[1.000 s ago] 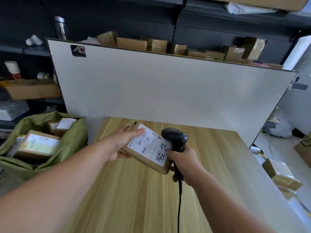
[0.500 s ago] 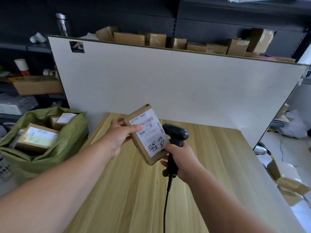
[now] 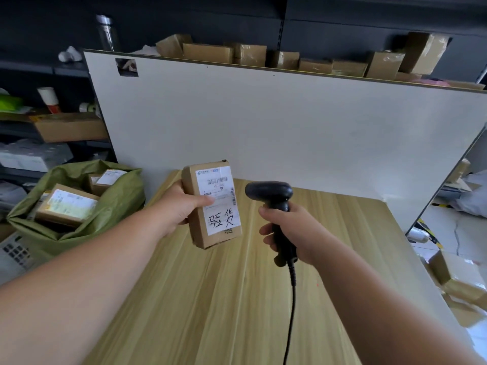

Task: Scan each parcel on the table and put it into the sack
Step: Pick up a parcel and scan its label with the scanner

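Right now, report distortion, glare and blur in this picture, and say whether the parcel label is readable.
Head view: the wide-angle lens stretches the forearms near the lower edge. The held parcel is sharp, with barcode and handwriting clear but the fine print too small to read. Daylight washes out the floor at right, and the back shelves sit dark.

i see a pale wooden table (image 3: 237, 299) below me, a white board (image 3: 290, 133) upright at its 12 o'clock edge, dark shelving (image 3: 342, 19) with cardboard boxes (image 3: 208, 52) behind, and bright pale floor (image 3: 450, 230) at 3 o'clock.
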